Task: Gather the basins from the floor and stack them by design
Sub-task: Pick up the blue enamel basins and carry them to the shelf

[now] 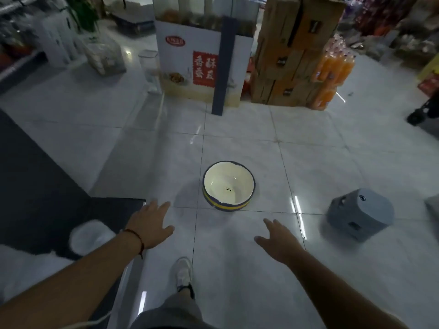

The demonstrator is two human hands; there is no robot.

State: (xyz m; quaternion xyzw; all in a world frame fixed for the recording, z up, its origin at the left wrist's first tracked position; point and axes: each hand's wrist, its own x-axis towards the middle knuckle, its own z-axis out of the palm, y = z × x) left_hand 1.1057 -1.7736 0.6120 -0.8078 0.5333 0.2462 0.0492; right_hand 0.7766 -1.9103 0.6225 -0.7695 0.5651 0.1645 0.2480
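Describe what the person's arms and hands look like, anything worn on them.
Both forearms are bare, with no sleeves in view. The left hand has a thin dark red cord bracelet around its wrist, with a short end hanging. The right hand wears nothing visible: no gloves, rings or watch.

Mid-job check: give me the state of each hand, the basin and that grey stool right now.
Left hand: open, fingers spread, holding nothing.
Right hand: open, holding nothing.
Basin: upright on the floor, untouched; whether nested, cannot tell.
Grey stool: tipped over on the floor.
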